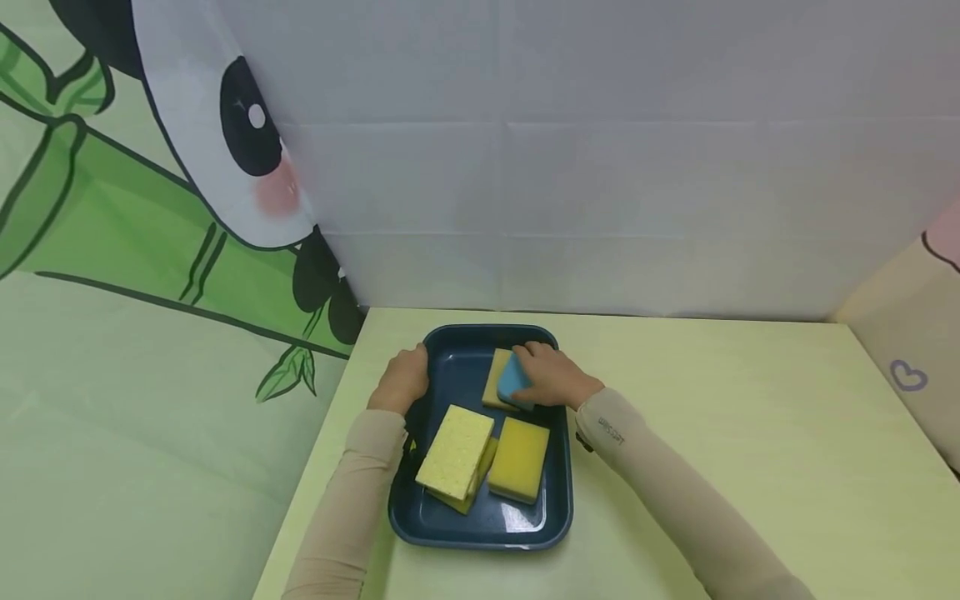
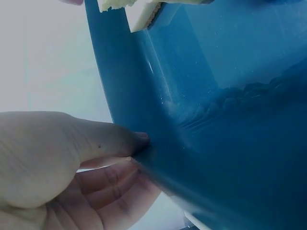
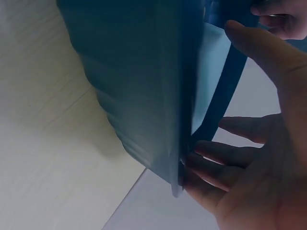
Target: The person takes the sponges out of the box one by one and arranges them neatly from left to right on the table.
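Note:
A dark blue tray (image 1: pixel 480 540) holds several sponges. The left hand (image 1: pixel 402 379) grips its left rim, thumb (image 2: pixel 129 139) inside and fingers curled outside. The right hand (image 1: pixel 555 377) reaches over the right rim, with thumb and fingers at opposite ends of a blue sponge (image 1: pixel 512 379). That sponge leans on a tan-yellow sponge (image 1: pixel 493 379). Nearer the front, a pale yellow sponge (image 1: pixel 455 452) lies across another yellow one (image 1: pixel 467 502), and a thick yellow sponge (image 1: pixel 519 460) lies to their right. In the right wrist view, the right hand (image 3: pixel 259 167) has its lower fingers close against the tray's rim (image 3: pixel 178 158).
The tray stands on a pale yellow-green table (image 1: pixel 735 433), near its left edge. A pale wall (image 1: pixel 600 167) rises behind the table. Printed cloth with a panda and bamboo (image 1: pixel 142 200) hangs at the left. Another patterned surface (image 1: pixel 907 375) stands at the right.

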Demonstrator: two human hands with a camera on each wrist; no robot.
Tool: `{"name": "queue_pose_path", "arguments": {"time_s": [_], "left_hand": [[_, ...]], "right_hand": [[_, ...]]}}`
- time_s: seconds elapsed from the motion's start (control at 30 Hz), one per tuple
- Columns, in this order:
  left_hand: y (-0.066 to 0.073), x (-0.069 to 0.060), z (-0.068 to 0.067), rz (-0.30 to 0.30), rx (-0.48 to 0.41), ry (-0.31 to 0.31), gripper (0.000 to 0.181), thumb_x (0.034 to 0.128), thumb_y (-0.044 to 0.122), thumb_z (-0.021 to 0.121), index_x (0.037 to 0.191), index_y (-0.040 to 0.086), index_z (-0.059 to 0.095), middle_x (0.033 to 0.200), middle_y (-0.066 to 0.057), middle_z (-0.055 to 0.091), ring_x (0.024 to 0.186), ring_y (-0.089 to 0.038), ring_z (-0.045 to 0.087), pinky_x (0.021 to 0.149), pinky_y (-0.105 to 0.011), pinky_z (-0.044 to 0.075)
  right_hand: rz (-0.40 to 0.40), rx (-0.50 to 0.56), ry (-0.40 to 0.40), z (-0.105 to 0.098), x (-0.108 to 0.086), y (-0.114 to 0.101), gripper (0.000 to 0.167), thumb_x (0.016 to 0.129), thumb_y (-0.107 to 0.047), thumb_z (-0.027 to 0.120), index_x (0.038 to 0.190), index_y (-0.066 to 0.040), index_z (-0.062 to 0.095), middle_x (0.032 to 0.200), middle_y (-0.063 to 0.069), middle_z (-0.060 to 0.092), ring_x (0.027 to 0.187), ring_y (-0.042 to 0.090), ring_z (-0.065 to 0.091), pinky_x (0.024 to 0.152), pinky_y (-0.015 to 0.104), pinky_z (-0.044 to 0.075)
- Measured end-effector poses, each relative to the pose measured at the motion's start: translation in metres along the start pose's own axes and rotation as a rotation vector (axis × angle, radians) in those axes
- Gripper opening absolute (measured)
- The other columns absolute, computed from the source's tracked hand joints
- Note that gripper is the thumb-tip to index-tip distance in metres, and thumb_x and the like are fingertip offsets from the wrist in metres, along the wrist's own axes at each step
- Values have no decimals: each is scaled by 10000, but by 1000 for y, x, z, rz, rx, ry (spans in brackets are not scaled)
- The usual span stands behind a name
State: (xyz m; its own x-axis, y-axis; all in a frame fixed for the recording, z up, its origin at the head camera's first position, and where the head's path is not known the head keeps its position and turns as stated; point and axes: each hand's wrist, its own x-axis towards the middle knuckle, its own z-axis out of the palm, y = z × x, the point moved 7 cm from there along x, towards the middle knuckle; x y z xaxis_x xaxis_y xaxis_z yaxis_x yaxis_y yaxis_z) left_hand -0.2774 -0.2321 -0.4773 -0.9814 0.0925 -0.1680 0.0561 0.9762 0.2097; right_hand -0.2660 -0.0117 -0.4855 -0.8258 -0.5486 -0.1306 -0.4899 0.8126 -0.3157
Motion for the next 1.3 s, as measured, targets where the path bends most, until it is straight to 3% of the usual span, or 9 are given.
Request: {"name": "queue_pose_path", "arguments": {"time_s": [0.27, 0.5, 0.87, 1.3], "left_hand": [[1, 0, -1, -5, -7, -1, 411, 1000, -42, 485, 1389, -162, 423, 1133, -332, 622, 1036, -439, 640, 879, -505, 523], [0, 2, 0, -10, 7, 12, 400, 990, -46, 500, 1366, -167, 437, 1102, -331, 621, 1021, -437, 639, 865, -508, 526], [3, 4, 2, 4, 2, 10, 419, 990, -53, 493, 1384, -174, 418, 1111, -338, 620, 1021, -441, 640, 870, -514, 524], [1, 5, 2, 0, -22, -3, 382, 998, -44, 486, 1362, -156, 448, 1125, -332, 616, 1028, -443, 636, 867, -517, 523]], "right_hand": [[30, 6, -67, 8, 15, 6, 1013, 847, -534, 745, 1567, -22, 250, 1504, 229, 382, 1279, 366, 450, 986, 466, 436], [-19, -17, -39, 4, 18, 4, 973, 856, -512, 737, 1554, -8, 282, 1487, 216, 417, 1260, 356, 469, 968, 460, 447], [-123, 1, 2, -19, 12, 3, 925, 841, -500, 735, 1544, -52, 333, 1480, 168, 425, 1219, 320, 482, 920, 454, 477], [-136, 98, -20, -44, -4, 26, 950, 812, -438, 766, 1558, -79, 300, 1481, 171, 396, 1188, 322, 471, 884, 474, 492]]}}
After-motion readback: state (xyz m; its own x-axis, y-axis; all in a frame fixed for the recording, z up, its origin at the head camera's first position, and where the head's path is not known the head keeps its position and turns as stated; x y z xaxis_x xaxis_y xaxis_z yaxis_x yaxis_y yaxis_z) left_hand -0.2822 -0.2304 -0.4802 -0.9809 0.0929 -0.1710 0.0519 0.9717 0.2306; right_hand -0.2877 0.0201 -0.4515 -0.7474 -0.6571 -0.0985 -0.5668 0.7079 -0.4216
